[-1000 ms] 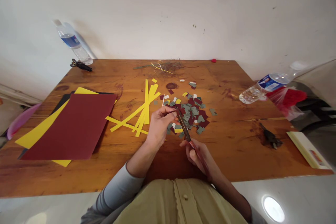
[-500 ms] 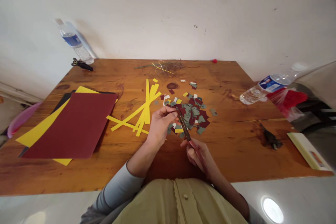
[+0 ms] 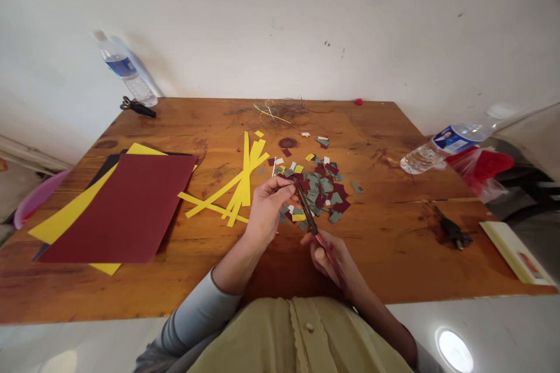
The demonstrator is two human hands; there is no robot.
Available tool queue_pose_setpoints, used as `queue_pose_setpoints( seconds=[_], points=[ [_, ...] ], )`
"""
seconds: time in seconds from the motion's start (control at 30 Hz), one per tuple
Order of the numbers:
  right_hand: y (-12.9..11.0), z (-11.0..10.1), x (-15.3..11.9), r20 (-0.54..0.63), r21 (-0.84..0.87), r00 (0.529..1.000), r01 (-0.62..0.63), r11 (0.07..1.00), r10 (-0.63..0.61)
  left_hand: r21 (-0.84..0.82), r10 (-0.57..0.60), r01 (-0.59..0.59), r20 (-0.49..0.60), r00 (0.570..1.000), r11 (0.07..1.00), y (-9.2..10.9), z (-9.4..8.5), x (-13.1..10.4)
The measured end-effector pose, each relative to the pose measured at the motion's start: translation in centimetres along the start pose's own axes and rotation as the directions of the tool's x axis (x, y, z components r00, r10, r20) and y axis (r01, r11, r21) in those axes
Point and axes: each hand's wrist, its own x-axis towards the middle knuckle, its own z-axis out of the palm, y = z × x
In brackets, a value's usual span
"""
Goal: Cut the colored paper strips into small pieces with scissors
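One pair of scissors [image 3: 308, 213] slanted over the near left edge of one heap of paper bits [image 3: 326, 185], too many to count, on the bench [image 3: 380, 134]. About six yellow strips [image 3: 247, 170] lay crossed to the left, then one red sheet [image 3: 126, 210] over yellow paper [image 3: 67, 220]. Two bottles — one bottle [image 3: 122, 68] at each side. The right hand [image 3: 345, 256], low and near the body, had its fingers clamped around the handle; the left hand [image 3: 266, 213] reached forward, thumb and forefinger together at the blade tips — I couldn't tell on what.
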Motion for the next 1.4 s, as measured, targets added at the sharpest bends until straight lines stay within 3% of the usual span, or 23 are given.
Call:
queue_pose_setpoints(
  seconds=[0.5,0.87,1.23,1.4],
  points=[
    [0.3,0.4,-0.2,-0.055,0.021,0.998,-0.004,1.0,0.005,-0.007,0.001,-0.001,-0.011,1.0,1.0,-0.1,0.4,-0.2],
    [1.0,0.4,0.0,-0.027,0.097,0.999,-0.023,0.995,0.026,-0.016,-0.014,0.014,-0.013,1.0,1.0,-0.1,0.4,-0.2],
    [0.4,0.2,-0.5,-0.029,-0.008,0.998,0.05,0.999,-0.05,-0.037,-0.012,0.011,-0.012,1.0,0.999,-0.1,0.4,-0.2],
    [0.2,0.5,-0.6,-0.022,0.056,0.999,-0.029,0.998,0.03,-0.018,-0.006,0.006,-0.014,1.0,1.0,-0.2,0.3,-0.2]
  ],
)
